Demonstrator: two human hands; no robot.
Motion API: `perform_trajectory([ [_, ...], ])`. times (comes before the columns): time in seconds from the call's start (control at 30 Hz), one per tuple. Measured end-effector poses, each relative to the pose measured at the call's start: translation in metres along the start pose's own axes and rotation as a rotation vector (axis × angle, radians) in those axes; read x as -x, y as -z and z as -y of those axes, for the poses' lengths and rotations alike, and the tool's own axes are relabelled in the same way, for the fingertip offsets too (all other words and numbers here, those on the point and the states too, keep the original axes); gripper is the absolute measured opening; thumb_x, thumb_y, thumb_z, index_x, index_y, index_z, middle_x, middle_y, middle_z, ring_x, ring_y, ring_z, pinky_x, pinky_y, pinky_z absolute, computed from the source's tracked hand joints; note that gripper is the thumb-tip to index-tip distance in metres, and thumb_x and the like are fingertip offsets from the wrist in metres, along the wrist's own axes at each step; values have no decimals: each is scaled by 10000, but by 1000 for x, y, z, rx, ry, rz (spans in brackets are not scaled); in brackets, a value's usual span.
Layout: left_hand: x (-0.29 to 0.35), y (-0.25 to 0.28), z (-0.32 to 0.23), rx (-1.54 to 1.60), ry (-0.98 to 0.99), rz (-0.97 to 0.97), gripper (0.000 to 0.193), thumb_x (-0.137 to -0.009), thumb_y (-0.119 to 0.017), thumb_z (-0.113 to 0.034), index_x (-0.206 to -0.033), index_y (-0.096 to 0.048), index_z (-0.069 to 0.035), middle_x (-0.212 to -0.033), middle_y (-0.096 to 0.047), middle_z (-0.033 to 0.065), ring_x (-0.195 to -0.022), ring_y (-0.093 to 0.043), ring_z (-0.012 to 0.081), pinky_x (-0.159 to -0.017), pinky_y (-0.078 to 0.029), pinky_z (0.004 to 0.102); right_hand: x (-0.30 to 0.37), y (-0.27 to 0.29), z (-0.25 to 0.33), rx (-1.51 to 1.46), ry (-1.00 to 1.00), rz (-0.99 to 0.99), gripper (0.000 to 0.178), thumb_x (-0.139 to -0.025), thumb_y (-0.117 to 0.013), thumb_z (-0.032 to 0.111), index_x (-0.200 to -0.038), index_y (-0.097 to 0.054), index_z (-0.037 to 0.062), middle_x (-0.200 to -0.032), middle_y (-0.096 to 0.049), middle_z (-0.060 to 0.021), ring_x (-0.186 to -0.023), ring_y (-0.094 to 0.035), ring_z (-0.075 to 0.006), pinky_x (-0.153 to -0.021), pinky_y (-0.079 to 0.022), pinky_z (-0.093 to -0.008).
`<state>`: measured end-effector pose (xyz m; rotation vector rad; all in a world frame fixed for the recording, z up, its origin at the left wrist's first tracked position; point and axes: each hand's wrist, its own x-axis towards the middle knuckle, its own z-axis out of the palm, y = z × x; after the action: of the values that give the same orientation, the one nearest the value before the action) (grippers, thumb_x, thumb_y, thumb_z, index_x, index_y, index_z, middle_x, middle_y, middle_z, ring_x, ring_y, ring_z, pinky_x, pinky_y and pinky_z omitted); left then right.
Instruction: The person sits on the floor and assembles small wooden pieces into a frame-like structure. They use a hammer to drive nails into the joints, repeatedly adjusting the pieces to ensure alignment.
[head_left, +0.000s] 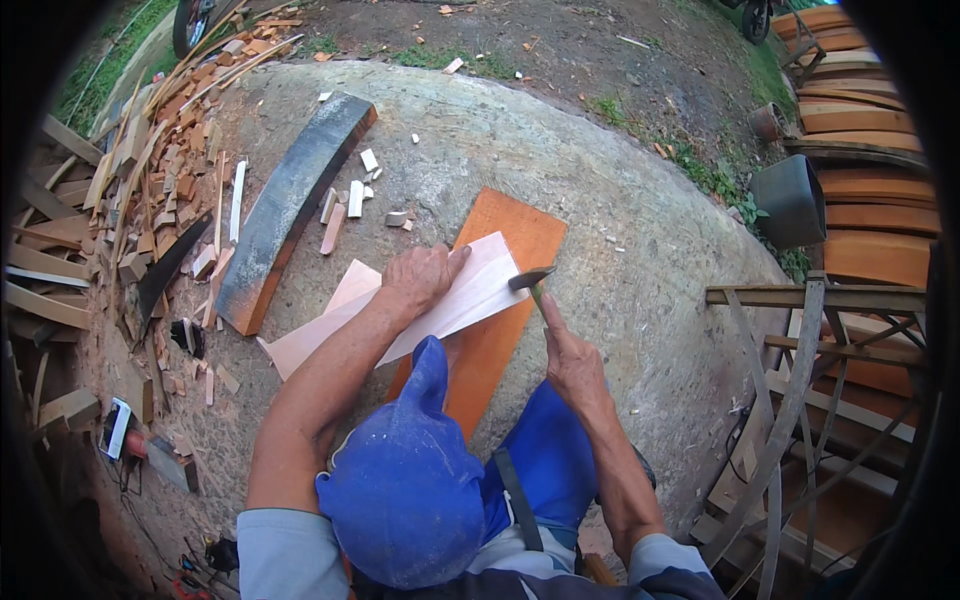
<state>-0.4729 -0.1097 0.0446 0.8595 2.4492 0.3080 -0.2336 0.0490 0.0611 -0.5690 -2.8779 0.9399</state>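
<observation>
My left hand (pixel 422 278) is closed on the upper edge of a pale, pinkish wooden board (pixel 480 285), steadying it at a slant. Beneath that board lies a wider orange-brown plank (pixel 525 225) on the concrete. My right hand (pixel 575 365) is wrapped round the green handle of a hammer, index finger stretched along it. The dark hammer head (pixel 531 278) is at the right end of the pale board; whether it touches is hard to tell. A blue cap (pixel 405 480) hides the lower part of the plank.
A thick, curved dark timber (pixel 300 210) lies at the left, with small offcuts (pixel 356 200) beside it. Wood scraps (pixel 165 180) are heaped farther left. At the right stand a grey bucket (pixel 788 202), stacked orange boards (pixel 865 215) and a wooden frame (pixel 800 400).
</observation>
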Motion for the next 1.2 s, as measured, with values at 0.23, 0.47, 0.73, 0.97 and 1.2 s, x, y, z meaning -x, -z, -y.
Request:
perform_trajectory([
  [0.23,2,-11,17,69,-8,72,713,-1091,-304,-601,-1124,-714,-18,-1066,-723,326,-1077,-696,474,-961,-525,579,40,-20,-14,-275,-83,-228,635,-979,-618,12,-1578,-493,181,-850,-607,-117,-731,-622,-234,-692,-522,-379],
  [0.47,-4,-28,62,691,203,294,814,-1077,-283,-678,-1190,-714,3,-915,-745,165,-866,-687,350,-891,-529,467,9,-6,2,185,-1,-283,733,-827,-854,416,-1430,-620,70,-988,-570,-138,-889,-617,-304,-765,-513,-439],
  [0.73,-8,-75,88,1172,432,966,636,-1068,-416,-666,-1028,-681,-90,-809,-614,17,-682,-568,123,-577,-470,278,-24,-14,6,-52,-78,-39,495,-837,-834,355,-1246,-702,109,-980,-577,-141,-911,-661,-350,-775,-555,-480],
  [0.97,-21,-105,84,1187,431,902,639,-1081,-412,-642,-1112,-691,-68,-877,-657,36,-759,-607,133,-652,-505,290,-22,-27,-9,-3,-85,-11,432,-837,-816,296,-1217,-710,119,-963,-583,-143,-902,-672,-346,-765,-564,-475],
  [1.2,-9,-98,80,997,192,517,675,-1103,-404,-600,-1309,-673,-16,-1116,-711,92,-992,-640,152,-876,-528,317,-27,-45,-16,-11,-83,-44,409,-834,-810,293,-1201,-722,135,-968,-600,-141,-915,-682,-340,-777,-570,-470],
])
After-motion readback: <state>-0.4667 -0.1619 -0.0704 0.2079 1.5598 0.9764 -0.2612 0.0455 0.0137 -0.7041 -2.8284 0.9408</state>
